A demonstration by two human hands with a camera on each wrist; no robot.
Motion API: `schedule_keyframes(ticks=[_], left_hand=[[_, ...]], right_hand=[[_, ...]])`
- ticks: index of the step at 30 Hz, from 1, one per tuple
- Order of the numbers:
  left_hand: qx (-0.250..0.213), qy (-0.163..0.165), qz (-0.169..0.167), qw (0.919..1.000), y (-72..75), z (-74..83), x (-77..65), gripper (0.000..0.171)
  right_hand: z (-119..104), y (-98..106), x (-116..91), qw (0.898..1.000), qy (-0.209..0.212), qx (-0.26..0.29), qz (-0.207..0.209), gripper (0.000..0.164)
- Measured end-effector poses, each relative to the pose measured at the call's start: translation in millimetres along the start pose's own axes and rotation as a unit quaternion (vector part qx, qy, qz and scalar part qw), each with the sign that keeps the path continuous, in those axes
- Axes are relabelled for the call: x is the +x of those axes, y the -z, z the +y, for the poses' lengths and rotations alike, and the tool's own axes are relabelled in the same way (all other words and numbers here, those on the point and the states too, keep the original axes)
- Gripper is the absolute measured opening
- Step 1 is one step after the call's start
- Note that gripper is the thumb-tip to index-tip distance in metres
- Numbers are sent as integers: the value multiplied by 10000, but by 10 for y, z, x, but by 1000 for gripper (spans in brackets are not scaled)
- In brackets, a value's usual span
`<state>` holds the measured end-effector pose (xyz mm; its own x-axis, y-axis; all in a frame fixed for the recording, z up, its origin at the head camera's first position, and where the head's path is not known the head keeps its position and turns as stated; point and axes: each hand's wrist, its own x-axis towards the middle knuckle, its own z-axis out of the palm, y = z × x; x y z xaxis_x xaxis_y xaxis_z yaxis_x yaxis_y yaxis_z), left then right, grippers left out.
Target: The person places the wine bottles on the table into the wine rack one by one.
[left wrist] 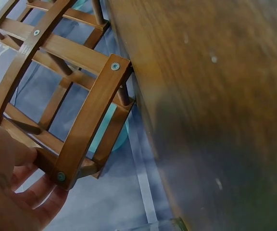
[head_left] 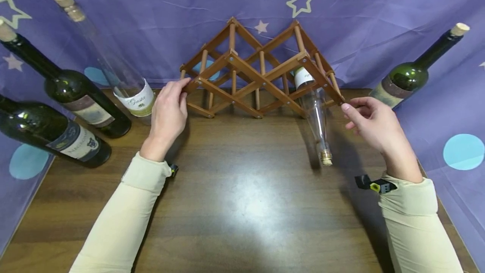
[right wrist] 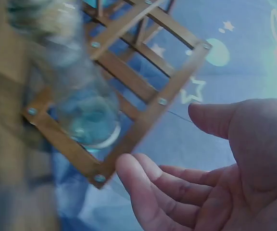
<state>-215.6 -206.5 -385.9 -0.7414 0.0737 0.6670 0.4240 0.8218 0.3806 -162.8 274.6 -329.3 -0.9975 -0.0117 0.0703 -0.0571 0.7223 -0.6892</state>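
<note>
A folding wooden wine rack (head_left: 264, 83) with crossed slats stands at the back of the table. My left hand (head_left: 170, 106) grips its left end; in the left wrist view, the thumb and fingers of that hand (left wrist: 13, 178) are around the corner of a slat. A clear corked bottle (head_left: 316, 115) with a white label lies in the rack's right side, neck toward me. Beside the rack's right corner is my right hand (head_left: 375, 125). The right wrist view shows this hand (right wrist: 201, 192) with thumb and fingers apart, holding nothing, fingertips close to the corner.
Left of the rack stand a clear corked bottle (head_left: 138, 100), a dark green corked bottle (head_left: 81, 100) and another dark bottle (head_left: 57, 132). A green corked bottle (head_left: 405, 77) stands behind my right hand. Purple patterned cloth (head_left: 151, 24) hangs around the wooden table (head_left: 212, 222).
</note>
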Motion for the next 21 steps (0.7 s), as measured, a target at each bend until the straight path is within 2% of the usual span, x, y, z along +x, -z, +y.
schedule_keyframes(ticks=[7,11,16,21], left_hand=[[-46,40,52,10000,27,24,3,38],[-45,32,77,10000,54,45,5,39],[-76,-38,96,9999,94,84,0,41],[-172,-174,191,9995,136,156,-7,44]], right_hand=[[-49,224,-4,9962,-91,-333,801,58],[-58,280,8,9890,-144,-401,1416,55],[-74,326,48,9726,-260,-277,2296,49],[-135,359,72,9476,-179,-92,3189,39]])
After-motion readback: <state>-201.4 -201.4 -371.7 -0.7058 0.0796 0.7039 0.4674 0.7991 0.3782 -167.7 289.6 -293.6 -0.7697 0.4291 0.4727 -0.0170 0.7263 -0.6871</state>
